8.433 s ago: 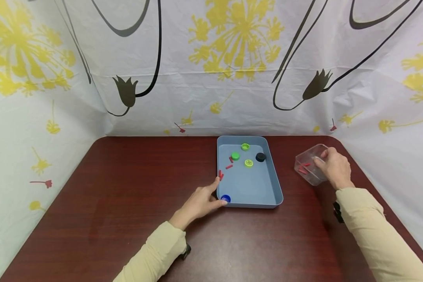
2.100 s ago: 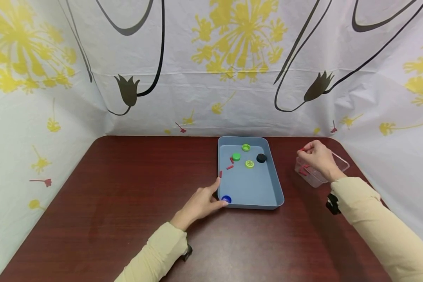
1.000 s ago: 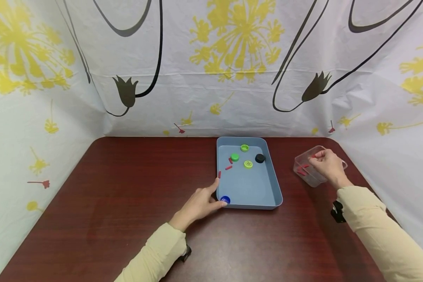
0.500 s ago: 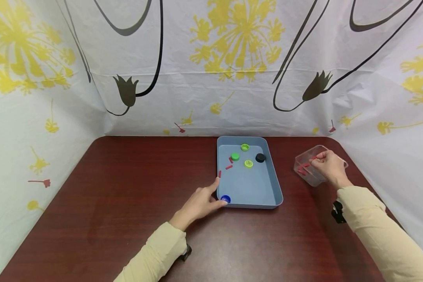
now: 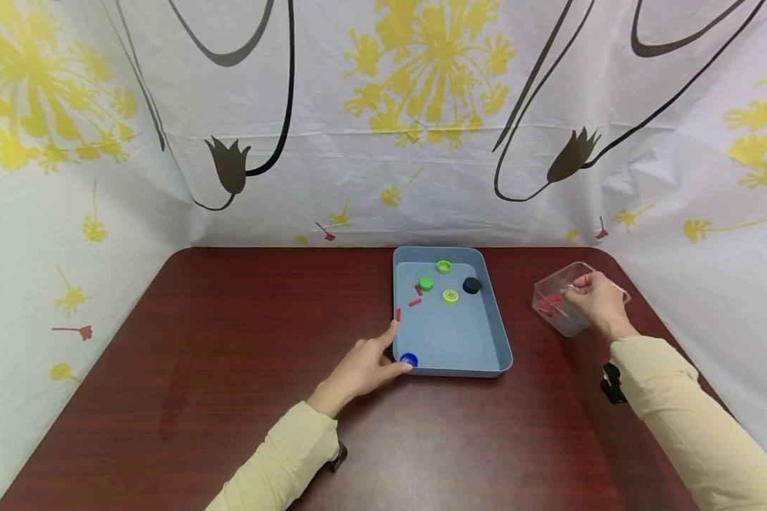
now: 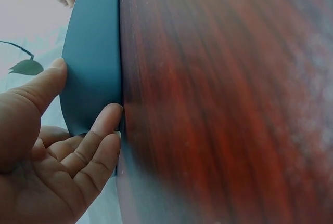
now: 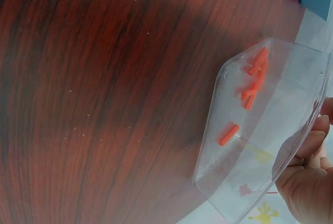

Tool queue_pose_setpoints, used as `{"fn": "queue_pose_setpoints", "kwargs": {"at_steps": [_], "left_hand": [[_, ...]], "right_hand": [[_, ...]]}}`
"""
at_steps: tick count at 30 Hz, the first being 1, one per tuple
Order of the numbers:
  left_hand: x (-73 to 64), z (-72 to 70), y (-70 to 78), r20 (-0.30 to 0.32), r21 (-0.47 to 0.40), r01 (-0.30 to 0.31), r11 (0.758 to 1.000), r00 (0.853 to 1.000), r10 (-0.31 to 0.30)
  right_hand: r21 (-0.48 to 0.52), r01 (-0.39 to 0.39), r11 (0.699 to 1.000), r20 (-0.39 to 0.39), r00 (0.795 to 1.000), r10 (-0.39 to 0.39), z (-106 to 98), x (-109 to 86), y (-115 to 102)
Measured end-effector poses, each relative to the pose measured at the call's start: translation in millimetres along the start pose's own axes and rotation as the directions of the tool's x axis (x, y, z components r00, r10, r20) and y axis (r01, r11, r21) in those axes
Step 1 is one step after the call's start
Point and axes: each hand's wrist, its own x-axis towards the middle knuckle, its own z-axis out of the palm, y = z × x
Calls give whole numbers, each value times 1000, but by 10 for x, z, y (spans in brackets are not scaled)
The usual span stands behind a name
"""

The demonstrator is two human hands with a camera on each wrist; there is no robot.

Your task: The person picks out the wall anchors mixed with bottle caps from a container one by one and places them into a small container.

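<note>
In the head view my left hand (image 5: 361, 369) rests at the near left corner of a blue-grey tray (image 5: 466, 348), index finger along the left wall and thumb on the near rim, beside a blue bottle cap (image 5: 409, 360). Left of the tray's middle lie three short red sticks, one of them (image 5: 415, 302) near a green cap (image 5: 425, 283). My right hand (image 5: 601, 305) is over the rim of a clear plastic box (image 5: 572, 325), its fingers bent and no stick showing between them. Several red sticks (image 7: 255, 73) lie inside the box, as the right wrist view shows.
Farther back in the tray are a lime cap (image 5: 444, 267), a yellow-green cap (image 5: 450, 296) and a black cap (image 5: 471, 285). The dark wooden table (image 5: 249, 319) ends at a patterned white cloth (image 5: 358, 177) behind and on both sides.
One red stick has left the tray since the oldest frame. My right hand carried it to the clear box and let it go there. The left hand has stayed at the tray's corner.
</note>
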Motion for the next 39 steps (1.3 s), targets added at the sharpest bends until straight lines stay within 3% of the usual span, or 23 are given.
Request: {"fn": "queue_pose_setpoints", "kwargs": {"at_steps": [10,16,23,31,39], "left_hand": [[-5,-8,-6,5,6,11,1000,1000,-11],[-5,-13,-6,3,5,9,1000,1000,-9],[6,-2,-16,8,-3,11,1000,1000,-11],[3,-7,3,15,-8,26,1000,1000,-26],[1,-9,12,17,-22,20,1000,1000,-20]], "right_hand": [[-11,54,998,-35,998,-55,11,57,-152],[46,115,992,-17,993,-114,82,108,-514],[132,155,979,57,985,-164,280,167,-1044],[207,237,949,163,948,-273,556,174,-1547],[217,323,921,250,894,-373,821,169,-1807]]}}
